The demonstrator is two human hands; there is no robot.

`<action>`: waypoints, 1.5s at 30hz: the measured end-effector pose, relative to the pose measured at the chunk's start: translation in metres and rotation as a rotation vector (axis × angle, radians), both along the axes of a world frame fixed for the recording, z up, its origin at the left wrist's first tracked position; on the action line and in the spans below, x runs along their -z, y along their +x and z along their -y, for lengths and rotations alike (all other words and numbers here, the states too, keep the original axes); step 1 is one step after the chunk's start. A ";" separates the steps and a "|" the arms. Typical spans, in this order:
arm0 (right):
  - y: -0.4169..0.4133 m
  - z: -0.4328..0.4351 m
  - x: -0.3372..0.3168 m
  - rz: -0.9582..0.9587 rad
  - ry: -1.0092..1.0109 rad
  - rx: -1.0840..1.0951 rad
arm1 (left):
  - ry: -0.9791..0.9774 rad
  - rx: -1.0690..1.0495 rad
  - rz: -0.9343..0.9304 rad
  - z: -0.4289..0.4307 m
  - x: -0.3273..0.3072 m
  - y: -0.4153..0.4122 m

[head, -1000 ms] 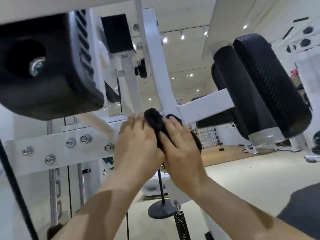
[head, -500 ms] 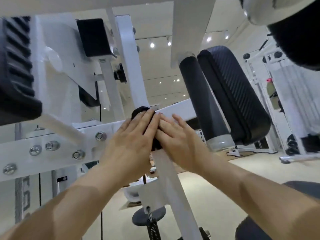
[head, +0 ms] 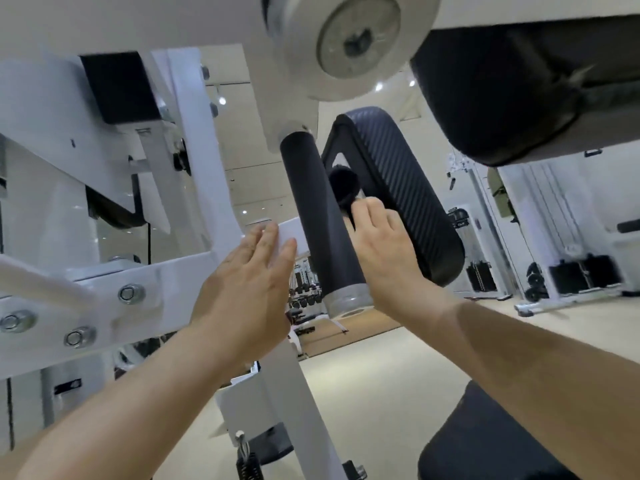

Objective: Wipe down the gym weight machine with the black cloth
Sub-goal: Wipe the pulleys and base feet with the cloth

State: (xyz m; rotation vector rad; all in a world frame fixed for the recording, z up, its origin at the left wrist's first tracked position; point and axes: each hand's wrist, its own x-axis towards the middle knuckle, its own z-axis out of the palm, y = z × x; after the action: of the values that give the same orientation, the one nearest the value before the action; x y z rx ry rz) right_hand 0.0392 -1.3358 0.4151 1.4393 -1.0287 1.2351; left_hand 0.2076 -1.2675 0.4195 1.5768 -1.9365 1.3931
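View from a person's head, looking up through a white gym weight machine (head: 194,133) in a bright gym. Two bare forearms reach up from the bottom of the frame.

The left grip (head: 252,282), a bare hand, is open and flat. Its straight fingers (head: 268,237) press against a white crossbar (head: 292,233) of the frame, and it has hold of nothing.

The right grip (head: 381,251), the other bare hand, reaches into the narrow gap between a smooth black cylindrical roller (head: 322,220) and a ribbed black pad (head: 408,188) just to its right. Its fingertips (head: 362,209) pinch the black cloth (head: 343,185), which is bunched into a small dark wad sticking up above them. The wad sits in the gap, against the roller's right side.

A large round white pivot cap (head: 360,32) with a centre bolt hangs overhead, beside a bulky dark cushion (head: 519,91) at upper right. Silver bolts (head: 128,292) stud a white plate at lower left. A dark seat (head: 485,445) shows at lower right. Other white machines (head: 571,271) stand on the pale floor (head: 381,375) in the distance
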 end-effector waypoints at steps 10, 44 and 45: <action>-0.007 -0.001 -0.034 -0.108 0.072 0.341 | -0.052 0.118 0.028 0.006 0.002 -0.019; 0.011 -0.059 0.358 -0.212 0.473 -0.347 | 0.353 0.350 -0.399 -0.046 0.348 0.001; 0.007 -0.059 0.366 -0.243 0.486 -0.337 | 0.361 0.345 -0.409 -0.046 0.349 0.002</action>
State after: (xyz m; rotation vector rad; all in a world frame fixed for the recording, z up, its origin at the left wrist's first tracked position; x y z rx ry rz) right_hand 0.0462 -1.2765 0.0494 2.1532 -0.9830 1.0388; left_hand 0.2091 -1.2213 0.0710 1.4300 -2.1363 0.5570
